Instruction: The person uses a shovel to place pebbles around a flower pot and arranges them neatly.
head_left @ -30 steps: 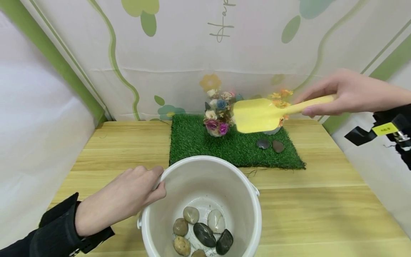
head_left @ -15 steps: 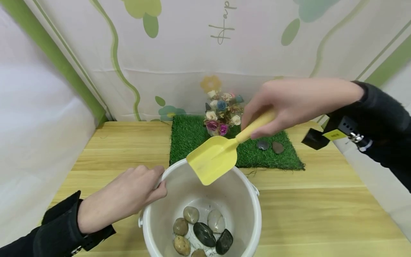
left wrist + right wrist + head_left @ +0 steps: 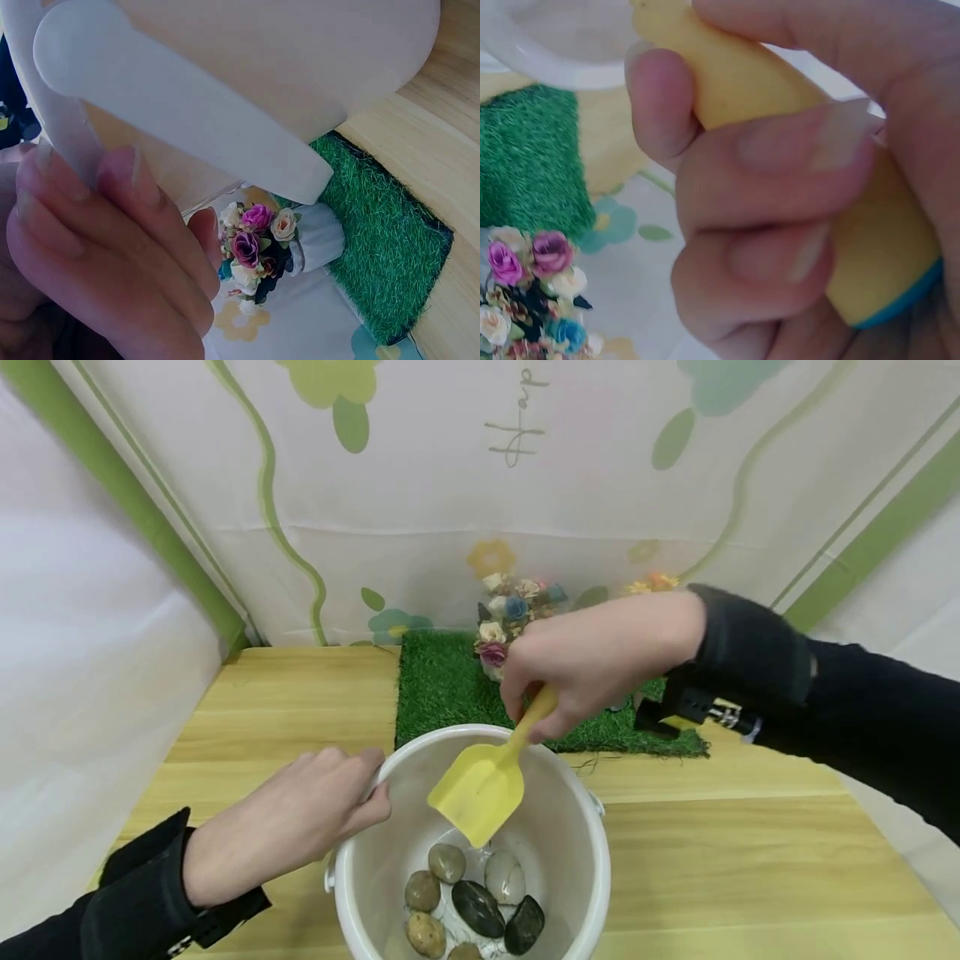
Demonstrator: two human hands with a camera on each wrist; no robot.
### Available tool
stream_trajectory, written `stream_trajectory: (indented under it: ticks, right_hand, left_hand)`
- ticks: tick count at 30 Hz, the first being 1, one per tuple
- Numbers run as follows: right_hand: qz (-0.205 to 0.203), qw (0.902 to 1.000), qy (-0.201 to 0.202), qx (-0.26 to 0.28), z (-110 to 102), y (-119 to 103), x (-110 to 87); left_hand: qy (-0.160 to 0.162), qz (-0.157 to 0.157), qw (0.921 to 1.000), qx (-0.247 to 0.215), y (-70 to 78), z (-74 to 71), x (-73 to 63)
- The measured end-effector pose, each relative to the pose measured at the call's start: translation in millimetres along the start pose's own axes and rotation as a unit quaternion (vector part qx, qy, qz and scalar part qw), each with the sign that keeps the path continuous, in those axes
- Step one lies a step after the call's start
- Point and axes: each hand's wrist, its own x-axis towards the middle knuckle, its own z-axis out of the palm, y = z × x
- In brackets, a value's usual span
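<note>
A white bucket (image 3: 600, 877) stands at the front of the wooden table, several smooth stones (image 3: 477, 908) on its floor. My left hand (image 3: 322, 797) grips the bucket's left rim, thumb inside and fingers outside; the left wrist view shows those fingers curled against the wall. With curled fingers my right hand (image 3: 577, 660) holds a yellow toy shovel (image 3: 483, 789) by its handle (image 3: 757, 82). The shovel's blade points down inside the bucket's mouth, above the stones, and nothing lies on it. In the right wrist view the handle shows a blue end.
Behind the bucket lies a green turf mat (image 3: 442, 685) bearing a pot of mixed flowers (image 3: 495, 631). Orange flowers (image 3: 654, 583) show partly behind my right arm. A printed curtain (image 3: 420, 468) hangs along the table's (image 3: 720, 860) back edge.
My right hand has brought the shovel from above the turf mat, left and down into the bucket's mouth, tilting the blade downward. The left hand and the stones have stayed in place.
</note>
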Motion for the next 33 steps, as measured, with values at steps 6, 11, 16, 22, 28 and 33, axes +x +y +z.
stream_trajectory:
  ticks: [6,11,16,22,28,33]
  right_hand:
    - [0.022,0.9987,-0.039,-0.022,18.8,-7.3,19.9]
    - [0.031,0.9962,-0.071,-0.041,32.8,-9.4,33.7]
    - [0.027,0.9930,-0.088,-0.074,41.1,-14.8,44.1]
    - [0.034,0.9887,-0.111,-0.095,48.8,-21.5,52.6]
    - [0.044,0.9843,-0.137,-0.102,56.4,-20.9,59.8]
    - [0.021,0.9826,-0.150,-0.107,59.7,-19.8,64.6]
  left_hand:
    - [-0.006,0.007,0.9999,-0.014,-1.3,0.2,2.2]
    - [-0.005,0.006,0.9999,-0.009,-3.2,1.0,3.1]
    - [0.005,0.008,0.9999,0.005,-4.3,1.7,2.5]
    - [-0.001,0.011,0.9999,-0.004,-4.6,0.7,2.3]
    - [0.003,0.010,0.9999,-0.001,-2.3,-0.5,1.7]
    - [0.000,0.009,0.9999,-0.010,-0.2,-2.0,1.4]
